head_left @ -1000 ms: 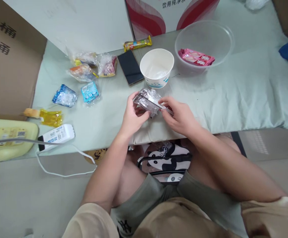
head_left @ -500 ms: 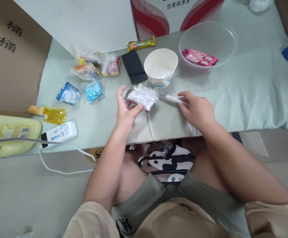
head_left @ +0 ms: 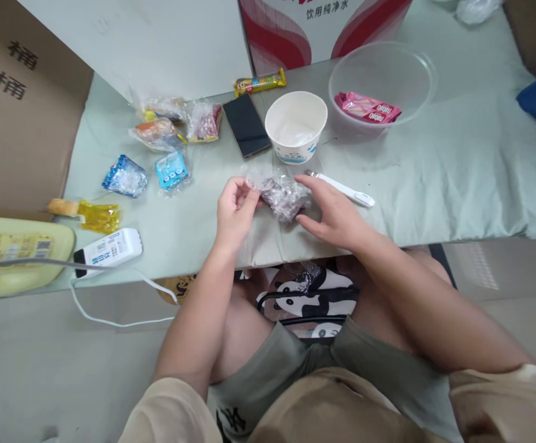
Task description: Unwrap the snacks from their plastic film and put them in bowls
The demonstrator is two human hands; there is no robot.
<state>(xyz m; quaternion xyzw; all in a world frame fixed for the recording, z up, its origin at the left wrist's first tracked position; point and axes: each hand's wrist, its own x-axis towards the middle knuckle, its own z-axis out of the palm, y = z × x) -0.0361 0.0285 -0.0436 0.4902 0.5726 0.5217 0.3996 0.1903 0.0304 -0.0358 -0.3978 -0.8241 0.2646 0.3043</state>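
Observation:
A small clear plastic packet with dark contents (head_left: 280, 194) lies at the near edge of the pale green table (head_left: 434, 166). My left hand (head_left: 233, 212) pinches the packet's left end. My right hand (head_left: 332, 212) rests against its right side, fingers curved around it. A white pen-like cutter (head_left: 344, 189) lies on the table just beyond my right hand, touched by neither hand. A white paper bowl (head_left: 295, 126) stands right behind the packet.
A clear plastic bowl (head_left: 401, 64) holds a pink wrapper (head_left: 368, 108). A phone (head_left: 248, 125), a yellow candy bar (head_left: 259, 82) and several wrapped snacks (head_left: 166, 132) lie at the left. A white power strip (head_left: 108, 251), a cardboard box (head_left: 18, 111) and a panda bag (head_left: 309, 295) are close by.
My right hand has put the white cutter down on the table and come back to the packet. My left hand has shifted from under the packet to pinching its left end.

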